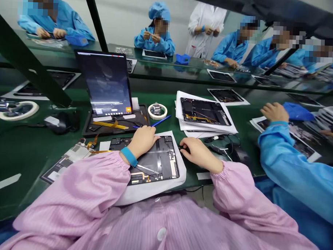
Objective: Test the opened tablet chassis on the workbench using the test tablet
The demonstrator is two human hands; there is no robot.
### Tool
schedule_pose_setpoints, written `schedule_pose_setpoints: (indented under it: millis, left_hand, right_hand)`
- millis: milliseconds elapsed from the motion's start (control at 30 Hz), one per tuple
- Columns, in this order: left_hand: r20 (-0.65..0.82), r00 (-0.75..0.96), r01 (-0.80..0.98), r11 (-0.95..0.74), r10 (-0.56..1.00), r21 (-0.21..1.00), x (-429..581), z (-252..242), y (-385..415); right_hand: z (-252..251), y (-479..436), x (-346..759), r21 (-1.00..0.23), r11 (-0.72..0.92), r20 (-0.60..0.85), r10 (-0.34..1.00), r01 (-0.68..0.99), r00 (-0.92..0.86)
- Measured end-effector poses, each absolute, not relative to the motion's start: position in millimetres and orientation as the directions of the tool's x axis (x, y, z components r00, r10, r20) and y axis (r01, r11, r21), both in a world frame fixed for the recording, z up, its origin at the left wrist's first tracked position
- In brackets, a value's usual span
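An opened tablet housing, dark with an orange flex cable and small boards, lies on white paper in front of me. My left hand rests over its far edge, thumb stretched out to the side and other fingers mostly hidden behind the knuckles. No held object shows there. Just off the housing's right edge, my right hand is closed with curled fingers. Whatever is in its fingertips is too small and dark to make out. Left of the housing, orange flex cables lead to a loose board assembly.
A lit tablet screen stands behind on a black tray. Nearby are a tape roll, a blue pen, stacked tablet housings and black cables. A co-worker's blue sleeve is close on the right.
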State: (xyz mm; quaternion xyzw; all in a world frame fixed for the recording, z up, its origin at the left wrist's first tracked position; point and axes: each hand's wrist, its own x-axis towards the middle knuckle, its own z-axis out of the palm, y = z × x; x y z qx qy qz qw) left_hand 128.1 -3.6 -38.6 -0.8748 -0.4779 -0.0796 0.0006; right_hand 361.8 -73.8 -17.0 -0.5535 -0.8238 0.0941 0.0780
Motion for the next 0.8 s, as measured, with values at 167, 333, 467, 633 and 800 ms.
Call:
schedule_pose_setpoints:
  millis: [167,333,467,633,800]
  left_hand:
    - [0.188,0.562,0.803,-0.586,0.806,0.112,127.2,-27.2,-4.3]
    - [0.06,0.514,0.793,-0.501,0.856,0.346,123.7,-25.5,-4.4]
    - [-0.026,0.51,0.809,-0.469,0.86,0.354,123.9,-36.2,-1.1]
    - [-0.029,0.515,0.812,-0.476,0.857,0.338,124.4,-38.2,-0.3]
    - [-0.029,0.517,0.809,-0.477,0.856,0.345,123.6,-37.7,-0.2]
  right_hand:
    - [-13.6,-81.7,368.7,-0.25,0.347,-0.018,0.932,0.904,-0.362]
    - [-19.5,-87.0,380.2,-0.671,0.243,0.038,0.955,0.7,-0.296]
    - [-24.8,-91.9,384.3,-0.809,0.157,-0.1,0.913,0.566,-0.396]
    - [-23.4,-99.6,378.4,-0.646,0.383,0.119,0.905,0.661,-0.408]
    - [-8.6,-98.9,386.8,-0.703,0.339,-0.102,0.821,0.625,-0.561]
